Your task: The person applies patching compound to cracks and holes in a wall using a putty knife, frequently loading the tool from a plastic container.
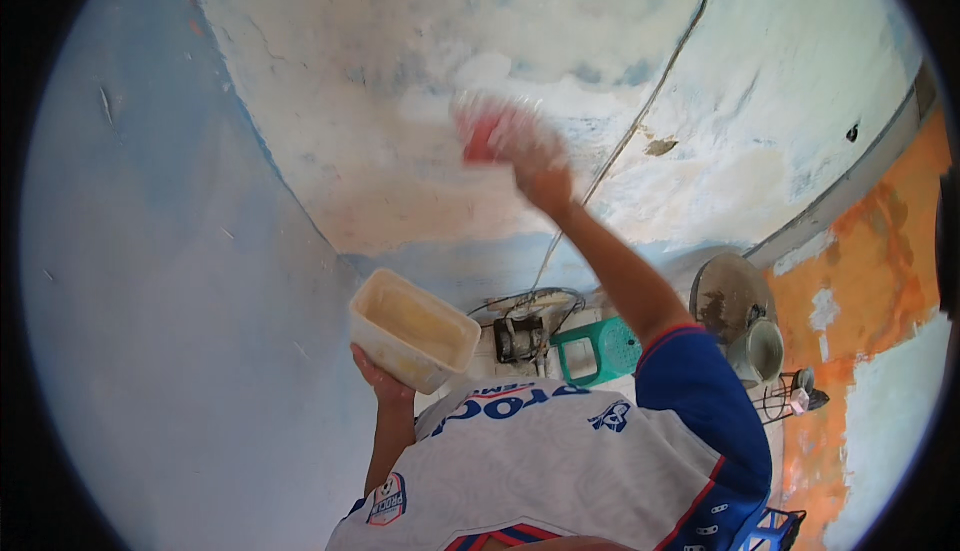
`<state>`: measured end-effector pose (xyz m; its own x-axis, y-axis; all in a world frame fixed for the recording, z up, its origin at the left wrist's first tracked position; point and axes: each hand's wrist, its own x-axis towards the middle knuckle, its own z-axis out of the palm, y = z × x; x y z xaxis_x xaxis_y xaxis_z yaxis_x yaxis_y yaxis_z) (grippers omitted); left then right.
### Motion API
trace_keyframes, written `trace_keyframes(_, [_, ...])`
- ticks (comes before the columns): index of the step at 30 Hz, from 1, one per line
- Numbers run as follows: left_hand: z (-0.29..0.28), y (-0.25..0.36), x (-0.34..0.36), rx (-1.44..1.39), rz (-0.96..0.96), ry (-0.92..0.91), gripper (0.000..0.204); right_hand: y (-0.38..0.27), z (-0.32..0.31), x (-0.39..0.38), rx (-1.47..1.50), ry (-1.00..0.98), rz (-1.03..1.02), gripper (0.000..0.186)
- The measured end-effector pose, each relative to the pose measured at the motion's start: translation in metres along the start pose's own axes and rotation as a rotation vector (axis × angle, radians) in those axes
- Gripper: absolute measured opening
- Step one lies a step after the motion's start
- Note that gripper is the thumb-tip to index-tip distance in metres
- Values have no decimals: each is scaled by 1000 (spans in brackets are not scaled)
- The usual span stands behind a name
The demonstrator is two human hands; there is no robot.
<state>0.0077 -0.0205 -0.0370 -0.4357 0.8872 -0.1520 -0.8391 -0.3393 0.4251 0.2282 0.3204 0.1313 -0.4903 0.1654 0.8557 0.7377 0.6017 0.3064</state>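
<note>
My left hand (385,375) is closed on the side of an open, rectangular, cream-coloured plastic tub (418,363), tilted so that its pale, smeared inside shows. Raised in front of the wall, my right hand (543,177) grips a red tool (486,137) smeared with white; motion blurs it, so its exact kind is unclear. Behind the tool, the pale wall (400,171) carries white patches over worn blue paint. Whether the tool touches the wall I cannot tell.
A blue wall (180,251) rises close on the left. Below stand a green plastic stool (612,349), a dark device with cables (519,339), a round grey basin (725,291) and a grey bucket (762,351). A cable (655,91) runs down the pale wall. On the right is an orange, patchy wall (880,271).
</note>
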Motion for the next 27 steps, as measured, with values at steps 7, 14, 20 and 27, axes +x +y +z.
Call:
trace_keyframes(7, [21, 1, -9, 3, 76, 13, 80, -22, -49, 6, 539, -63, 237, 43])
trace_keyframes(14, [36, -19, -22, 39, 80, 87, 78, 42, -78, 74, 394, 549, 654, 39])
trace_keyframes(20, [35, -13, -30, 45, 109, 10, 78, -79, 14, 42, 253, 249, 332, 43])
trace_keyframes(27, [37, 1, -27, 67, 153, 79, 81, -143, -11, -27, 1018, -293, 484, 34])
